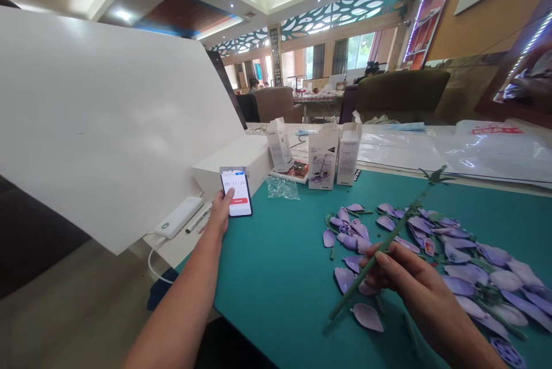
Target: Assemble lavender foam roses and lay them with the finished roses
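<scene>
My left hand (222,208) is closed on a phone (241,207), its thumb over the lit screen, which shows a timer. Held between the fingers and thumb of my right hand (399,271) is a long green stem (394,230), slanting up to the right with small leaves at its top. Beneath and around my right hand, purple petals (459,254) and green pieces are spread on the green mat (276,271). One pale purple petal (367,317) lies just below the stem's lower end.
Three white boxes (322,159) stand at the mat's back edge, with a crumpled clear bag (282,188) in front. Left of the phone are a white power bank (179,216) with a cable and a marker (195,224). A large white board (121,116) rises at the left.
</scene>
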The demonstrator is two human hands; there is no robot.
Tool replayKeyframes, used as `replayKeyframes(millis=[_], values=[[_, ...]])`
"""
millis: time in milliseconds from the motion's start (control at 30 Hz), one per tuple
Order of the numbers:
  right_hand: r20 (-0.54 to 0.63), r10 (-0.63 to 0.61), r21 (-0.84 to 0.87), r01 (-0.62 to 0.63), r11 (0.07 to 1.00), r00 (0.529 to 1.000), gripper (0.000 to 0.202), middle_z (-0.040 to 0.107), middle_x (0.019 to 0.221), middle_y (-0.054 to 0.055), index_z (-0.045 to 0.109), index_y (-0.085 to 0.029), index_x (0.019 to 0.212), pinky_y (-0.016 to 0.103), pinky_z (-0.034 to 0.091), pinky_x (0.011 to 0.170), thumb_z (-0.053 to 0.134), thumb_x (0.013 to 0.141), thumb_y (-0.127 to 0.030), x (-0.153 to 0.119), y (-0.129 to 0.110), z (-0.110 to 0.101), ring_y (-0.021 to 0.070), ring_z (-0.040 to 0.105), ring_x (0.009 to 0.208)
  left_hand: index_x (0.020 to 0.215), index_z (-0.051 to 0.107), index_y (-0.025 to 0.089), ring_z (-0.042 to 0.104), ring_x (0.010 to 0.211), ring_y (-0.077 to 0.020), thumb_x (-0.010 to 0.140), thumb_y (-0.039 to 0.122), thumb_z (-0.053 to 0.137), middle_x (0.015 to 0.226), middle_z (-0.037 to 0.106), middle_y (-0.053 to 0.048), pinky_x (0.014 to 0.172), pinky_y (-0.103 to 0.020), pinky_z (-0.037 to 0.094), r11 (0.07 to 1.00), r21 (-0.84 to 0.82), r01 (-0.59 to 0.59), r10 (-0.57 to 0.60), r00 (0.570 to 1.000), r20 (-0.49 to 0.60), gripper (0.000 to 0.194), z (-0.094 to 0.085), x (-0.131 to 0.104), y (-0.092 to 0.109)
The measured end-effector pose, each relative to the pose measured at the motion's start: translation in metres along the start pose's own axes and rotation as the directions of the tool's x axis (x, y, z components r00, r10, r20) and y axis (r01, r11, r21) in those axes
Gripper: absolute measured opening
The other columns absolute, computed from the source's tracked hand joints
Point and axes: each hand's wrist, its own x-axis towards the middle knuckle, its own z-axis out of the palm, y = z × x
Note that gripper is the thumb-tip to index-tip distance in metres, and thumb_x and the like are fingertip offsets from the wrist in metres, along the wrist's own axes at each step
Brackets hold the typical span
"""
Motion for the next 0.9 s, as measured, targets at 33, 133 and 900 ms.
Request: replayKeyframes(millis=[33, 133, 900], values=[[0.002, 0.004, 0.008, -0.004, 1.0, 1.0, 0.033, 0.065, 0.071, 0.003, 0.068, -0.019, 0.088, 0.028, 0.053, 0.058, 0.065, 0.079, -0.051, 0.0, 0.0, 0.0, 0.0163, 0.06, 0.062, 0.094, 0.059, 0.015, 0.071, 0.08, -0.0233, 0.077, 0.043, 0.068, 0.087, 0.072, -0.009, 0.077, -0.041, 0.057, 1.0, -0.014, 0.003, -0.003, 1.0, -0.001, 0.034, 0.0, 0.0, 0.0], [-0.001, 0.015, 0.011, -0.015, 1.0, 1.0, 0.033, 0.065, 0.071, 0.003, 0.068, -0.019, 0.089, 0.028, 0.052, 0.058, 0.066, 0.079, -0.051, 0.0, 0.0, 0.0, 0.0168, 0.061, 0.062, 0.094, 0.061, 0.014, 0.071, 0.085, -0.024, 0.079, 0.047, 0.065, 0.089, 0.073, -0.01, 0.08, -0.04, 0.057, 0.998, -0.056, 0.009, -0.01, 1.0, -0.014, 0.036, 0.0, -0.001, 0.001], [0.094, 0.032, 0.018, -0.034, 0.999, 0.995, 0.034, 0.065, 0.074, 0.004, 0.068, -0.019, 0.091, 0.028, 0.055, 0.059, 0.067, 0.079, -0.05, 0.007, 0.009, -0.01, 0.0159, 0.062, 0.063, 0.086, 0.066, 0.014, 0.068, 0.085, -0.0204, 0.08, 0.033, 0.066, 0.083, 0.072, -0.005, 0.085, -0.037, 0.053, 0.956, -0.292, 0.041, -0.067, 0.995, -0.08, 0.019, -0.003, 0.004, 0.001]])
